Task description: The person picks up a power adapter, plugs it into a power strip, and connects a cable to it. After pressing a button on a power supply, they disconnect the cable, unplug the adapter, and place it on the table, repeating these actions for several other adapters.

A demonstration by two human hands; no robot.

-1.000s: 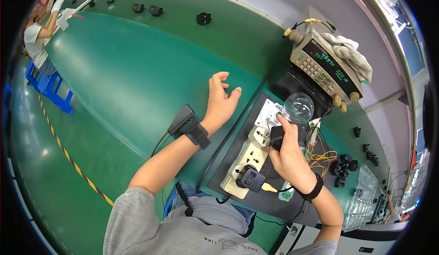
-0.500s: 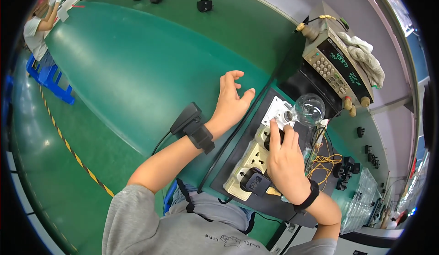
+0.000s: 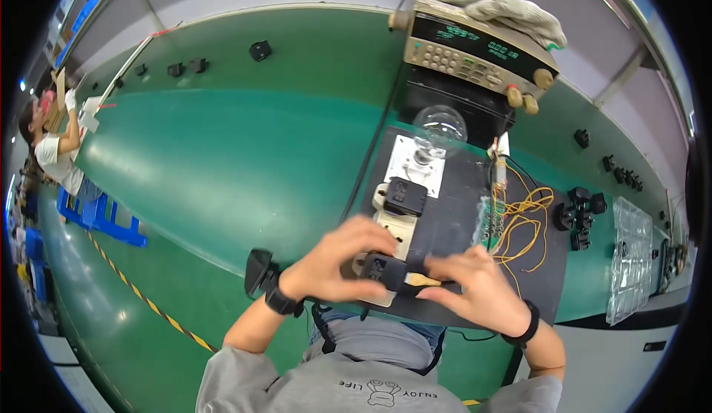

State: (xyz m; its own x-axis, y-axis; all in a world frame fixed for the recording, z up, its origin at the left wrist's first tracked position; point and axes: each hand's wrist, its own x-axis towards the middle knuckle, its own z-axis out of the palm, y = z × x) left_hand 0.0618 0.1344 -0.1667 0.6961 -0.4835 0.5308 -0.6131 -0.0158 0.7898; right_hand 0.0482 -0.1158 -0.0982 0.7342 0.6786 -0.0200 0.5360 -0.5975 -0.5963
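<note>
A broad green workbench [image 3: 245,161] with a raised back ledge fills the view, and a dark rectangular mat [image 3: 460,220] on it keeps the electrical work in one patch. Behind the mat sits a beige bench instrument with a lit display [image 3: 475,53], a crumpled white cloth [image 3: 504,5] on top. On the mat a clear glass bulb [image 3: 439,127] stands upright in a white socket plate (likely a load lamp), and a cream power strip [image 3: 393,224] carries one black plug adapter [image 3: 404,196]. At the strip's near end, the left hand [image 3: 334,261] and right hand [image 3: 475,287] meet on a second black adapter [image 3: 384,271], fingers curled and pinching it from both sides, steadying it over the sockets. Beyond, another person stands by blue crates [image 3: 100,216].
</note>
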